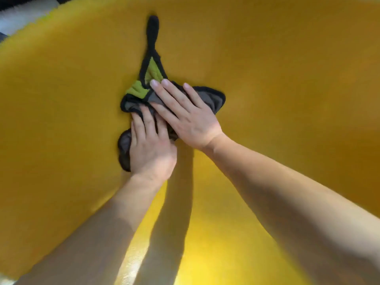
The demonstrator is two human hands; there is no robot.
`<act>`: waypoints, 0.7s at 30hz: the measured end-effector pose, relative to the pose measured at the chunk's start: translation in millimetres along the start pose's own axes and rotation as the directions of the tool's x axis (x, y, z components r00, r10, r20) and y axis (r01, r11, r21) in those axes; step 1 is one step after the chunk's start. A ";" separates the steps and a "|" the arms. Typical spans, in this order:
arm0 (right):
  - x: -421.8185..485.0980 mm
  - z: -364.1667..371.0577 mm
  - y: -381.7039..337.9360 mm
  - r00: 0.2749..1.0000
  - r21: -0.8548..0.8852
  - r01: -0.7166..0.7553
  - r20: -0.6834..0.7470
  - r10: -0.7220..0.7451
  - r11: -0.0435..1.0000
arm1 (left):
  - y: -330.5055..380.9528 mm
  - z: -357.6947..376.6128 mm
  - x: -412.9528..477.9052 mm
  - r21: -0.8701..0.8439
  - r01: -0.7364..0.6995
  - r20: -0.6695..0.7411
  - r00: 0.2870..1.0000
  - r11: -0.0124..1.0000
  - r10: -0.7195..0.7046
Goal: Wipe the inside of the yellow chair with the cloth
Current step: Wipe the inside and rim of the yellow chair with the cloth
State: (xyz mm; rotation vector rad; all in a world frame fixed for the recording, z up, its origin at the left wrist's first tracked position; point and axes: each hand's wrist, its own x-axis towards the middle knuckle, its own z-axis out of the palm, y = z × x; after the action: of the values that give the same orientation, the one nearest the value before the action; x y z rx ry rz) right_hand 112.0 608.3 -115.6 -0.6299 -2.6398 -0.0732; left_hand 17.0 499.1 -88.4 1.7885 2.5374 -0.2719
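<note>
The yellow chair (277, 83) fills almost the whole head view; I look into its curved inner shell. A crumpled cloth (151, 73), grey and green with black edging and a black loop pointing up, lies against the shell at the centre. My left hand (151, 149) presses flat on the cloth's lower grey part. My right hand (185, 118) lies flat across its middle, fingers spread and pointing up-left, partly over my left fingertips. Both hands hide much of the cloth.
The chair's upper rim (41, 17) curves across the top left, with a dark and white background (22, 15) beyond it. The lower centre of the shell (216, 243) shines bright with shadows of my forearms across it.
</note>
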 end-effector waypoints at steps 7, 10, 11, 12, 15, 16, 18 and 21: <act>-173.2 -100.2 136.5 0.949 -0.427 -0.034 0.270 0.164 0.904 | 210.5 -0.2 -12.6 -0.319 -0.283 -0.009 0.955 0.905 0.296; -201.4 -174.6 175.0 0.886 -0.518 -0.214 0.252 0.388 0.828 | 272.0 -54.4 1.9 -0.377 -0.444 -0.149 0.895 0.813 0.420; -203.0 -196.3 182.8 0.872 -0.525 -0.263 0.230 0.432 0.810 | 284.4 -74.3 7.3 -0.379 -0.485 -0.184 0.874 0.788 0.450; -200.6 -214.1 187.9 0.869 -0.522 -0.300 0.195 0.454 0.798 | 291.8 -91.5 12.1 -0.379 -0.521 -0.215 0.853 0.765 0.475; -175.7 -234.8 192.8 0.911 -0.505 -0.320 0.068 0.407 0.802 | 279.9 -120.8 25.9 -0.311 -0.564 -0.262 0.824 0.765 0.502; -161.4 -231.3 193.8 0.932 -0.496 -0.292 0.044 0.360 0.818 | 265.1 -124.9 32.1 -0.260 -0.550 -0.265 0.831 0.794 0.489; -125.5 -213.6 193.0 0.979 -0.488 -0.175 0.002 0.202 0.855 | 224.8 -127.1 44.8 -0.145 -0.492 -0.261 0.856 0.859 0.446; -57.1 -172.1 173.8 0.996 -0.441 0.048 -0.044 -0.075 0.896 | 140.4 -120.6 56.2 -0.009 -0.376 -0.231 0.902 0.927 0.364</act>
State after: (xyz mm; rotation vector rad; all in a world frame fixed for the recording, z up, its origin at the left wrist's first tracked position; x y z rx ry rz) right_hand 302.2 714.9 9.2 -0.6704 -2.5951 -0.7149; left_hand 138.9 616.1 5.7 2.3455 2.2327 0.0129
